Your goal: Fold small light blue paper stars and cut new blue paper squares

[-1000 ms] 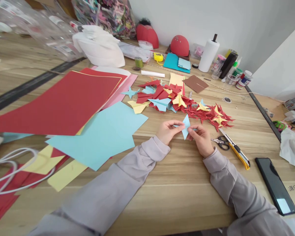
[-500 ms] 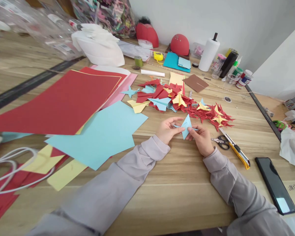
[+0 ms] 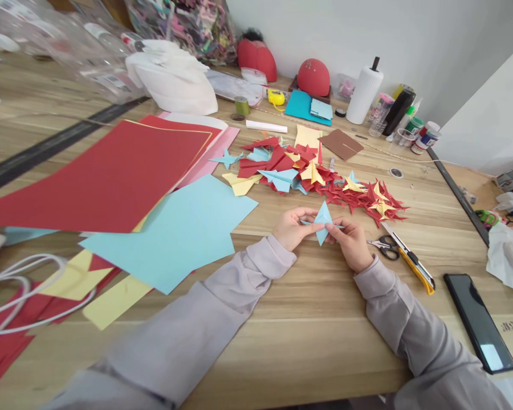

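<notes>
A small folded light-blue paper piece (image 3: pixel 323 216) with pointed tips is held just above the table between both hands. My left hand (image 3: pixel 294 228) pinches its left side, thumb on the front and fingers behind. On the right side, my right hand (image 3: pixel 348 239) grips it with thumb and fingers. Beyond the hands lies a pile of folded red, yellow and blue paper shapes (image 3: pixel 337 188). Black-handled scissors (image 3: pixel 387 247) and a yellow utility knife (image 3: pixel 414 266) rest right of my right hand.
Large red sheets (image 3: pixel 111 176) and a light-blue sheet (image 3: pixel 166 233) cover the left side, near white cables (image 3: pixel 25 279). A phone (image 3: pixel 479 322) lies at the right. Behind the pile are a brown paper (image 3: pixel 341 144) and a white bottle (image 3: pixel 365 94).
The blue paper piece has turned slightly between my fingers, its top tip shifting a little left and down. Both hands keep their hold, almost in the same place.
</notes>
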A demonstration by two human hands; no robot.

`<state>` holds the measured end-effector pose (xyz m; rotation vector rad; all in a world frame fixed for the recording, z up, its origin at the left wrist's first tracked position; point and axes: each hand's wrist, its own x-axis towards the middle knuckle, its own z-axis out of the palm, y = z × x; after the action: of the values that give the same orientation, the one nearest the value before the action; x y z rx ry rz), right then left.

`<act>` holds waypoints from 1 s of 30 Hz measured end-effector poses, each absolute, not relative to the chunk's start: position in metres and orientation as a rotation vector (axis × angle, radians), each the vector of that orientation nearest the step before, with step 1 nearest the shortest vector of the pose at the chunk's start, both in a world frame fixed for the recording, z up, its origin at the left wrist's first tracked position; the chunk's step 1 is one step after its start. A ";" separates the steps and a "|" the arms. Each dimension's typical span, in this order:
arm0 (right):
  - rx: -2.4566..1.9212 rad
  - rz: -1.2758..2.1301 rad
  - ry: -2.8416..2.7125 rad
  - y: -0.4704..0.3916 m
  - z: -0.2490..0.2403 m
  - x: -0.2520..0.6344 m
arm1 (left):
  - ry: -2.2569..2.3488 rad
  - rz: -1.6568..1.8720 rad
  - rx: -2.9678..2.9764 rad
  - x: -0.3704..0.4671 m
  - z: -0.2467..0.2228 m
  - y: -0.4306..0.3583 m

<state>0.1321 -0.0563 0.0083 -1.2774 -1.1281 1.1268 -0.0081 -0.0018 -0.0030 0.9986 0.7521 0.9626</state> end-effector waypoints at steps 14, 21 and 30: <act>-1.209 1.147 -1.009 -0.055 0.007 0.132 | 0.663 0.938 0.746 -0.009 -0.001 0.001; -1.194 1.064 -0.930 -0.052 0.002 0.134 | 0.652 1.042 0.625 -0.008 0.003 0.002; -1.230 1.060 -0.965 -0.053 0.002 0.133 | 0.712 1.083 0.663 -0.006 0.001 0.001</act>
<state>0.1331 -0.0532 0.0017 -1.2302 -0.9652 1.0600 -0.0065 0.0006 0.0011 0.6630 0.7116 1.0835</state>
